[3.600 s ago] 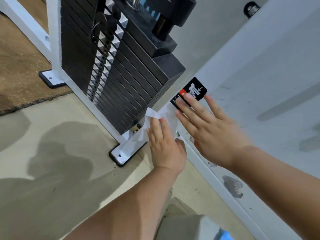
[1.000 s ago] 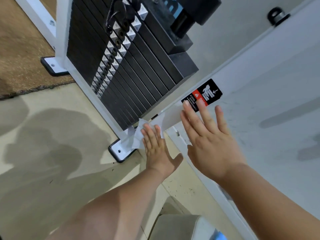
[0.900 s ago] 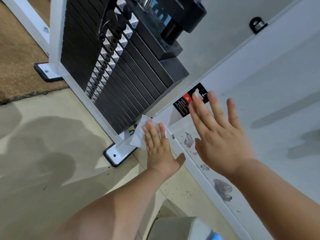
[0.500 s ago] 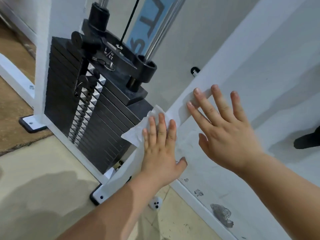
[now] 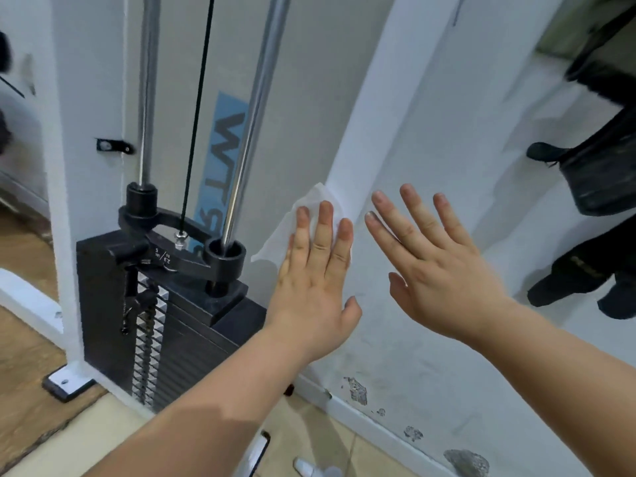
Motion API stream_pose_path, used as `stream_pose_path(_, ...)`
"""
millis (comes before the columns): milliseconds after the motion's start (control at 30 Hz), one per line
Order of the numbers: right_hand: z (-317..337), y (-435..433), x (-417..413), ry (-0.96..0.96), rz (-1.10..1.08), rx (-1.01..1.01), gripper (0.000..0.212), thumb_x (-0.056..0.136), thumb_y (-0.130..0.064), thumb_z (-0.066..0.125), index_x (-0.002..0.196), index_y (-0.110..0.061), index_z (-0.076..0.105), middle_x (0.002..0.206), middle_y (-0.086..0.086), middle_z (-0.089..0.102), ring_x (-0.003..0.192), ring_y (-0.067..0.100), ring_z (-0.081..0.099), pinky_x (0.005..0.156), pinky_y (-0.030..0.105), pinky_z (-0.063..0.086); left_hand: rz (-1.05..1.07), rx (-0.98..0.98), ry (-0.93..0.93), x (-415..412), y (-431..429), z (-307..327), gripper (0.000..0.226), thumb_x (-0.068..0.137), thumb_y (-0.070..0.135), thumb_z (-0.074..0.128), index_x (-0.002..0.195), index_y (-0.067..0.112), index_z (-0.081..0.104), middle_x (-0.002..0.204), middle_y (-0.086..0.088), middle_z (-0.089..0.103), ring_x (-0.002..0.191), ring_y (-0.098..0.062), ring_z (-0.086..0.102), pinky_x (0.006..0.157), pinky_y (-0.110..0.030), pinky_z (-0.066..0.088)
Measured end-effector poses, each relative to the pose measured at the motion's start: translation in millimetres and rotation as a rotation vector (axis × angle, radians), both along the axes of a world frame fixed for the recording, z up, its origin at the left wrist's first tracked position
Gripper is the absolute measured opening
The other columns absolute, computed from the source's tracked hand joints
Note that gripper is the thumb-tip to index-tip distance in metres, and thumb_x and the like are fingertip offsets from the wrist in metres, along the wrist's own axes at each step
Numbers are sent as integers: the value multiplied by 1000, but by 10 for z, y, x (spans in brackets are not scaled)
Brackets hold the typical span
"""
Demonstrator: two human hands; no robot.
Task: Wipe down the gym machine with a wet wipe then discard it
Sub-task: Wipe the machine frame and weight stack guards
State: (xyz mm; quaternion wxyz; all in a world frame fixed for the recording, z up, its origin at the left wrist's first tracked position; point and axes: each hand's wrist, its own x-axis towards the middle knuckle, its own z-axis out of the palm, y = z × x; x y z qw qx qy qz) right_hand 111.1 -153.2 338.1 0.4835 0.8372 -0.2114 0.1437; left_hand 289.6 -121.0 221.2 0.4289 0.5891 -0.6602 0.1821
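the left hand [image 5: 315,287] lies flat and fully spread, fingers together, pressing a thin white wet wipe [image 5: 303,222] against the white painted upright post [image 5: 364,139] of the gym machine. it does not grip the wipe; only palm pressure pins it, and the wipe's top and left edges stick out past the fingertips. the right hand [image 5: 437,270] is also open, fingers splayed, holding nothing, set against or just off the wide white side panel [image 5: 464,166] to the right of the post; contact cannot be told.

just left of the wipe stand the black stacked weight plates [image 5: 179,339], with 2 chrome guide rods [image 5: 256,115] and a thin black cable [image 5: 198,98] rising from the black top plate bracket [image 5: 179,242].

the wiping looks mid-way: the post is being covered, and discarding is not yet done.

risks from here:
- the wipe is only pinned, so a fast stroke or lighter pressure could let it bunch, slide out from under the palm and drop to the floor [image 5: 51,442].
- the loose left edge hangs near the right guide rod and bracket; drifting left could snag it or pick up grease.
- the chipped paint patches [image 5: 356,390] low on the panel could catch and tear the thin sheet.
- fingers straying toward the stack would risk a pinch if the plates move.
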Motion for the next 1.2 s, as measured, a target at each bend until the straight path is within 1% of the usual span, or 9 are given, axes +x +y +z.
stream_pose_path(200, 1047, -65, 157, -182, 76, 17, 85, 84, -6, 53, 162, -6, 20, 172, 10, 8, 158, 36, 5, 126, 59, 12, 73, -22, -87, 74, 17, 1150, 114, 78, 52, 50, 159, 8, -18, 167, -17, -17, 155, -40, -8, 119, -55, 32)
stream_pose_path(367, 1988, -40, 375, -262, 122, 103, 78, 87, -8, 38, 163, -8, 18, 172, 9, 5, 159, 35, 4, 126, 59, 12, 110, -27, -114, 87, 17, 2179, 110, 81, 50, 47, 159, 6, -16, 168, -16, -17, 156, -36, -9, 125, -50, 11)
stream_pose_path(500, 2573, 68, 466, -382, 137, 231, 73, 93, -11, 35, 163, -9, 16, 172, 8, 8, 159, 30, 5, 128, 53, 11, 94, 12, -133, 102, 80, 3018, 97, 90, 42, 43, 159, 6, -16, 169, -15, -16, 157, -35, -8, 126, -52, 14)
stream_pose_path(633, 2979, 401, 577, -498, 165, 402, 69, 99, -13, 42, 163, -9, 16, 172, 6, 8, 159, 25, 11, 127, 48, 16, 29, 83, -141, 224, 364, 3652, 84, 96, 40, 40, 161, 5, 0, 171, -14, -2, 158, -30, 1, 125, -53, 19)
stream_pose_path(733, 3197, 620, 741, -560, 173, 494, 75, 97, -12, 45, 163, -11, 8, 173, 4, 2, 159, 24, 11, 126, 44, 21, 68, 168, -196, 461, 602, 3893, 94, 92, 39, 55, 161, 4, 1, 171, -13, -6, 158, -28, -4, 123, -48, 9)
stream_pose_path(833, 3624, 791, 1041, -548, 152, 534, 82, 93, -5, 53, 163, -10, 11, 173, 3, 0, 159, 24, 9, 124, 47, 23, 101, 237, -216, 875, 899, 4252, 99, 88, 40, 50, 161, 6, -7, 170, -12, -11, 158, -26, -6, 121, -47, 8)
stream_pose_path(933, 4026, 968, 1423, -484, 83, 601, 89, 89, -2, 64, 163, -8, 15, 172, 8, 3, 160, 25, 4, 127, 45, 15, 97, 271, -107, 1314, 1235, 4542, 97, 82, 35, 49, 162, 4, 4, 171, -12, 0, 158, -27, 4, 122, -49, 15)
stream_pose_path(1067, 4394, 1193, 2007, -340, -42, 643, 82, 95, -14, 59, 164, -11, 14, 172, 8, -1, 159, 25, -9, 129, 45, 2, 99, 270, -15, 1881, 1607, 4796, 99, 78, 26, 69, 160, 1, 18, 170, -15, 10, 158, -29, 9, 123, -55, 24)
stream_pose_path(1200, 4547, 1276, 2497, -262, -104, 692, 77, 99, -25, 51, 164, -14, 11, 172, 8, -5, 156, 27, -19, 125, 50, -10, 142, 323, -39, 2342, 1700, 4960, 95, 81, 38, 51, 161, 2, 14, 170, -15, 5, 158, -30, 3, 126, -50, 11)
